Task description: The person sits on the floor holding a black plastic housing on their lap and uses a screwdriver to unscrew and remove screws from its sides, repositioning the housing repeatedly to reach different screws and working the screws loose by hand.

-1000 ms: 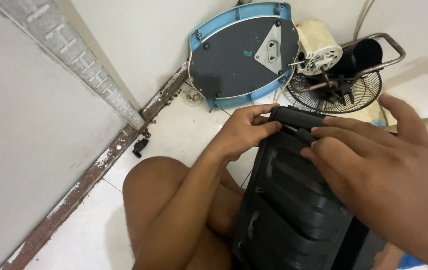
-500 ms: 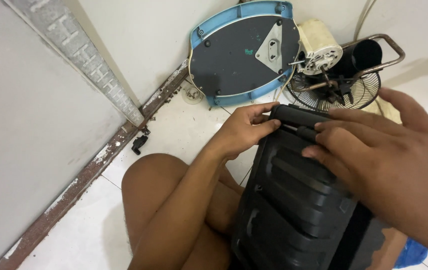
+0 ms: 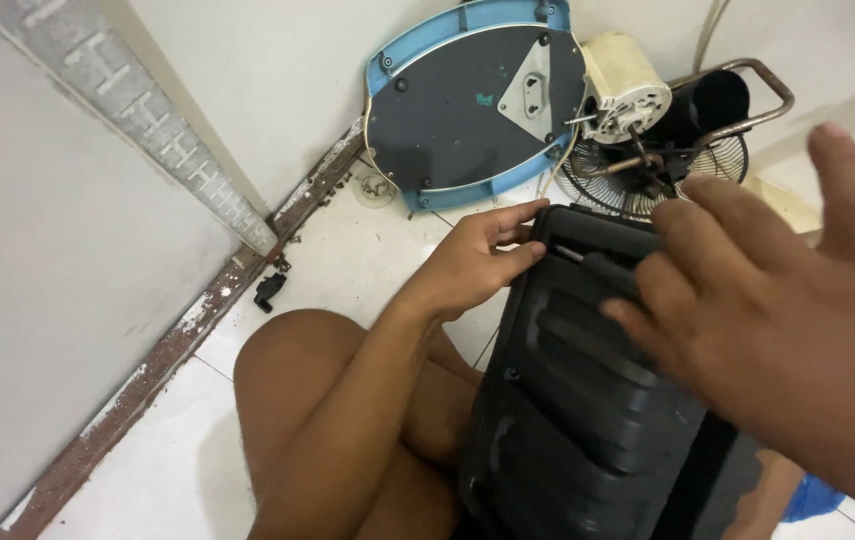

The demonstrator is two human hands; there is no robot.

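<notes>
Still working on the big black ribbed plastic cover (image 3: pixel 588 420).
Left hand (image 3: pixel 473 265) gripping its top edge; right hand (image 3: pixel 768 290) spread, fingers resting on top.

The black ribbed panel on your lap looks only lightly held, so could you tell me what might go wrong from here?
The black ribbed panel rests tilted across the knee, gripped only at its top edge by the left hand; the right hand is open above it, so it could slide off. Fingers near the top edge might get pinched. The bare fan guard and motor stand close behind, where a slipping panel could knock them.
</notes>
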